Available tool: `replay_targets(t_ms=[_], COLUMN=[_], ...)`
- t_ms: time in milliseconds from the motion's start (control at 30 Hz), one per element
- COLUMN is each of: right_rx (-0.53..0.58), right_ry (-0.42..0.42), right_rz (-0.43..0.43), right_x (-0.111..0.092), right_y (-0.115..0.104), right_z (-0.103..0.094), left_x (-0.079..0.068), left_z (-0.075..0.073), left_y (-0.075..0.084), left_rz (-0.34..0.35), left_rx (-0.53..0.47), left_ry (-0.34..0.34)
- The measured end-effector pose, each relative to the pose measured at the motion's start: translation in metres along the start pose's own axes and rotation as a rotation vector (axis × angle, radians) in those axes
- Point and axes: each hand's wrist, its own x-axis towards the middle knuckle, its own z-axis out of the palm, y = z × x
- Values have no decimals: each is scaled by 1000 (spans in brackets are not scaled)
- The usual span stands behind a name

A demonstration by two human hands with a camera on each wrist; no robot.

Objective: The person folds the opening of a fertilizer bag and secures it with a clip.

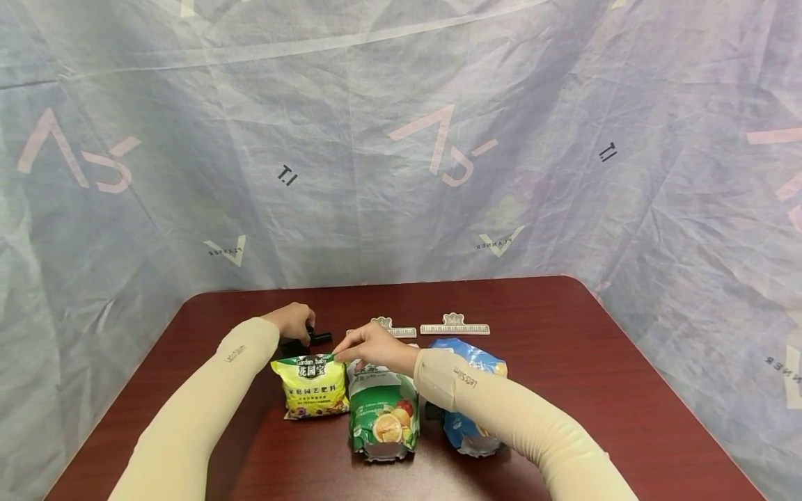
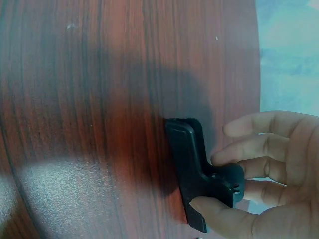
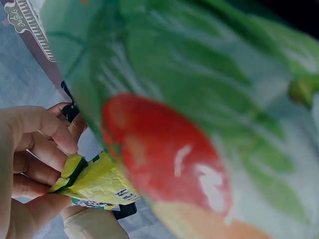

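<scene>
Wrinkled grey cloth [image 1: 351, 139], printed with pale pink marks, small black letters and mirrored wording, hangs beyond the fingers of both hands and runs down along both sides. The table [image 1: 576, 390] spreads beneath the fingers, a dark red-brown top with streaky wood grain and rounded far corners; the left wrist view shows a shadow and a pale glare patch on it, out past the left fingers. Cream sleeves [image 1: 182, 417] cover both arms up to the wrists. To the right of the right fingers, and nearer the person, a green bag [image 1: 383, 410] printed with fruit stands on the table, and further right a blue bag [image 1: 466, 435] is partly hidden by the sleeve. Just below the right fingers is a smaller yellow bag [image 1: 315, 391], its top corner pinched by the right hand [image 1: 376, 346]. The left hand [image 1: 292, 322] grips a black clip [image 2: 192, 174] between thumb and fingers, beyond the yellow bag. Two pale piano-key clips [image 1: 455, 327] lie past the right fingers, toward the table's far edge.
</scene>
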Motion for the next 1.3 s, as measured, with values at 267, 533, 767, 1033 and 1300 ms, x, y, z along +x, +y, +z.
replay_targets(t_ms=[267, 533, 767, 1033, 1300], right_rx=[7, 27, 33, 45, 43], right_ry=[2, -19, -5, -6, -8], right_rz=[-2, -12, 3, 11, 5], right_x=[-1, 2, 2, 2, 3], right_y=[-1, -2, 1, 3, 1], right_z=[0, 0, 0, 1, 0], left_x=[-5, -16, -26, -33, -43], left_z=[-12, -39, -57, -66, -78], left_y=[0, 0, 3, 9, 21], left_rz=[6, 34, 59, 98, 132], left_rx=[20, 6, 16, 24, 14], left_ry=[4, 29, 46, 41, 27])
